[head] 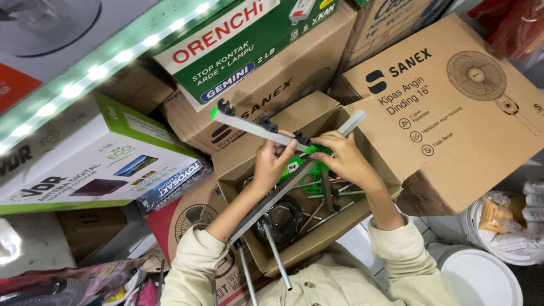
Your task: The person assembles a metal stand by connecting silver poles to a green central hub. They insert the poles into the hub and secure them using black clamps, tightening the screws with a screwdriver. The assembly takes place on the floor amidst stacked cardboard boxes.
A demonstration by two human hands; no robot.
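My left hand (pixel 273 161) and my right hand (pixel 345 158) both grip a metal antenna frame over an open cardboard box (pixel 238 170). One grey aluminium bar (pixel 249 126) with black clips and a green end cap runs up to the left. A second longer bar (pixel 283 195) crosses under it, from upper right down to my left forearm. A green plastic joint (pixel 316 151) sits where the bars meet, between my fingers. Thin metal rods (pixel 317 218) and green parts lie inside the box.
Stacked cardboard boxes surround the open one: a large brown fan box (pixel 453 107) at right, a green and white box (pixel 238 45) above, a white and green box (pixel 85 164) at left. White plastic buckets (pixel 481 277) stand at lower right. A lit strip (pixel 96 71) runs at upper left.
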